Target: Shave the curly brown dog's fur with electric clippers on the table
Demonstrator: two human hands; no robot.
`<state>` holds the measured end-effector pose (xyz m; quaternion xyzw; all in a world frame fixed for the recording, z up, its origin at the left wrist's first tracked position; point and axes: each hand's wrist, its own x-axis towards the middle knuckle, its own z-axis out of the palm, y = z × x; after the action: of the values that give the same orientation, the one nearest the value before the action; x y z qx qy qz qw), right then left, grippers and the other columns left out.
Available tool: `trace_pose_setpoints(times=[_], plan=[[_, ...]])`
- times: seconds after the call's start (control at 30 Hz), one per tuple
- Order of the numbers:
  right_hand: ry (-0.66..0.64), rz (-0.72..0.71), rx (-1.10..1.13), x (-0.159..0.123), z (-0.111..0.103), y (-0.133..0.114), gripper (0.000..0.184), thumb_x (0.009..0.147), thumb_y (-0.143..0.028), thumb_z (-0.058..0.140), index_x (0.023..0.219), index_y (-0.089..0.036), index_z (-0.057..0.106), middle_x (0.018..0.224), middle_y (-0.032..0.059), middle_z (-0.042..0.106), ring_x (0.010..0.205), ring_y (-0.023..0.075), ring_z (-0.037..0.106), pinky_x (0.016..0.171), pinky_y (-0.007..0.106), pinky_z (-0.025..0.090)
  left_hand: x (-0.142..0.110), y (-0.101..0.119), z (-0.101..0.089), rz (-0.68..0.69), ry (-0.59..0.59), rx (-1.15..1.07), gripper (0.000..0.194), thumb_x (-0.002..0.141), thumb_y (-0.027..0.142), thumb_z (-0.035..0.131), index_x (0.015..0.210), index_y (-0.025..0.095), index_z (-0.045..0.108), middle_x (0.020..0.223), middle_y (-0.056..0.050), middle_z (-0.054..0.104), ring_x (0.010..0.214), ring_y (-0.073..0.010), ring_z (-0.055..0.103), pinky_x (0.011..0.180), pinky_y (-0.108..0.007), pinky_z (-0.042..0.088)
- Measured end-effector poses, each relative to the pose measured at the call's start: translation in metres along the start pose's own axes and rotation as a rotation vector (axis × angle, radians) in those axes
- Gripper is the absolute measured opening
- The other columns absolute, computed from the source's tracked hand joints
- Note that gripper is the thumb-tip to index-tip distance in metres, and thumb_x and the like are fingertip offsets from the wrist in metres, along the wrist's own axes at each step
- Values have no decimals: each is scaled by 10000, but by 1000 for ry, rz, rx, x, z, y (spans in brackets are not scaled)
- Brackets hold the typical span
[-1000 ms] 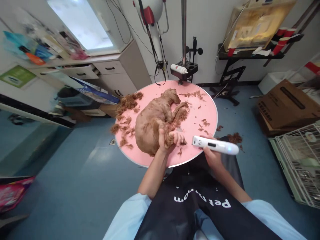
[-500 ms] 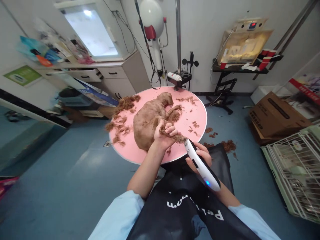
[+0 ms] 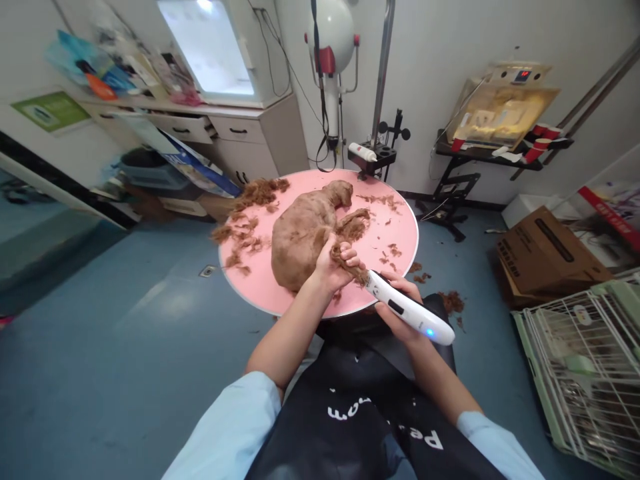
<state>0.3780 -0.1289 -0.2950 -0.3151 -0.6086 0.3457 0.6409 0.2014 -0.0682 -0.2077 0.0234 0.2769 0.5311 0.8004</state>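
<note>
A brown, closely clipped dog [image 3: 303,233] lies curled on its side on a round pink table [image 3: 395,233], its head toward the far edge. My left hand [image 3: 334,265] is closed around one of its legs [image 3: 356,268], which still carries longer fur and points toward me. In my right hand [image 3: 403,313] is a white hair clipper [image 3: 413,312] with a blue light lit. The clipper's head meets the fur near the paw; its blade is hidden there. Another furry leg [image 3: 354,225] rests on the table beyond my left hand.
Clumps of cut fur [image 3: 260,193] lie along the table's left side, with smaller tufts at right. A metal post [image 3: 383,73] with a black holder [image 3: 377,160] and a white bottle [image 3: 363,152] stands behind. At right are a cardboard box [image 3: 550,250] and a wire cage [image 3: 585,373].
The clipper has swung from a steep slant to a flatter one, its rear end moving up and right. My left hand and the leg have shifted slightly right in view as the camera turned.
</note>
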Motion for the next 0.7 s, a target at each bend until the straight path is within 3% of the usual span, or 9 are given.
trace_pose_setpoints(times=[0.07,0.17,0.23,0.37,0.43,0.5,0.53,0.63,0.7], plan=[[9,124,119,3,0,8,428,743,-394,812,1057,-281,544,1215,83,709,1168,283,678,1026,527,535,2,0,-2,-15,-2,2,630,1036,559,246,541,190,370,445,45,353,378,-102,350,551,-317,451],[27,354,300,4,2,18,516,711,-530,805,1058,-282,515,1142,79,732,987,276,733,806,468,627,6,-2,-5,-35,-5,4,628,1027,581,264,551,189,386,443,50,362,368,-105,365,550,-314,453],[34,413,319,1,5,20,518,721,-548,789,1074,-286,515,1138,77,730,940,277,737,718,444,636,9,-4,-6,-47,5,1,626,1023,588,270,553,191,386,437,52,361,362,-106,366,547,-307,450],[99,122,56,-6,7,6,395,765,-380,789,1075,-300,557,1224,66,689,1139,281,680,972,520,566,15,-7,-5,-75,2,10,643,1023,592,235,537,192,364,424,46,364,355,-108,373,535,-299,447],[-35,18,-95,-5,4,-6,376,751,-290,802,1070,-305,604,1254,67,674,1203,280,648,1064,521,507,17,-7,-5,-87,5,23,649,1016,608,235,541,189,374,425,45,374,357,-107,383,533,-291,449],[-222,34,-171,1,-2,-18,401,742,-244,804,1103,-304,640,1233,71,687,1187,277,657,1051,498,521,20,-7,-6,-105,14,41,653,996,641,260,548,184,393,429,43,390,360,-106,396,530,-280,455],[-257,61,-180,7,-6,-24,410,750,-234,795,1125,-302,643,1208,68,700,1161,271,671,1031,487,537,22,-6,-7,-121,19,58,658,983,659,274,548,182,403,433,37,405,366,-107,410,523,-272,454],[-195,129,-174,34,-13,-40,421,793,-219,754,1183,-299,619,1182,42,721,1115,247,694,997,462,560,29,-5,-11,-158,54,141,686,952,701,287,540,174,439,449,3,466,387,-112,462,471,-234,424],[-359,170,-212,59,-12,-48,409,801,-221,744,1190,-281,632,1158,36,734,1061,239,706,947,427,576,34,-5,-15,-149,93,199,709,956,703,259,532,170,456,461,-20,502,396,-118,490,444,-224,410]])
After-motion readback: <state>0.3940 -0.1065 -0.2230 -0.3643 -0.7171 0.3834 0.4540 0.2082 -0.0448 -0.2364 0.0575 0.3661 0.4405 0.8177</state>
